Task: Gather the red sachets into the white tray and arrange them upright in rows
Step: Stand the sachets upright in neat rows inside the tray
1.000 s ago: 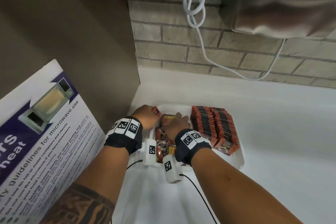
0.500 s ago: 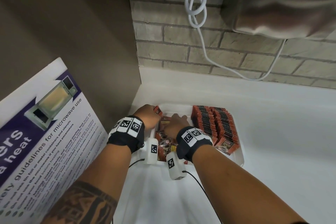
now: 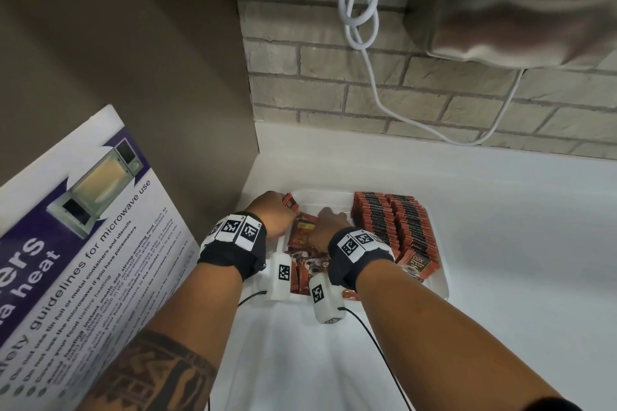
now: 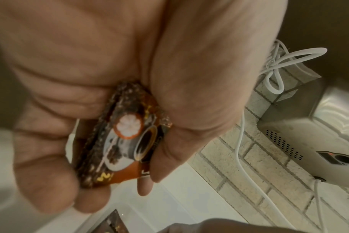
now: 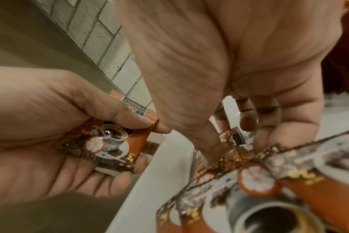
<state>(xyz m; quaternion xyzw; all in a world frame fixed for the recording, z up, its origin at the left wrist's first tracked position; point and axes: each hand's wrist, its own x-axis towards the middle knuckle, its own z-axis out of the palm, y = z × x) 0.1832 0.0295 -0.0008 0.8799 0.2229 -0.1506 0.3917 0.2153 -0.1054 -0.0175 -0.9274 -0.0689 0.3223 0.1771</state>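
Note:
A white tray [image 3: 441,287] sits on the counter. Two rows of upright red sachets [image 3: 390,227] fill its right side, and loose red sachets [image 3: 304,233] lie flat in its left part. My left hand [image 3: 279,210] hovers at the tray's far left corner and grips a small stack of sachets [image 4: 127,141] between thumb and fingers; the stack [image 5: 108,146] also shows in the right wrist view. My right hand [image 3: 329,221] reaches down into the loose pile. Its thumb and fingertips [image 5: 258,140] pinch the top edge of one loose sachet [image 5: 235,138].
A brown side wall [image 3: 133,60] and a leaning microwave safety poster [image 3: 83,243] close off the left. Behind the tray is a brick wall [image 3: 434,103] with a white cable [image 3: 370,77] and a steel appliance [image 3: 534,10]. White counter [image 3: 517,227] extends right.
My right hand has slid a little farther into the tray over the loose sachets. The left hand keeps its stack and has barely shifted.

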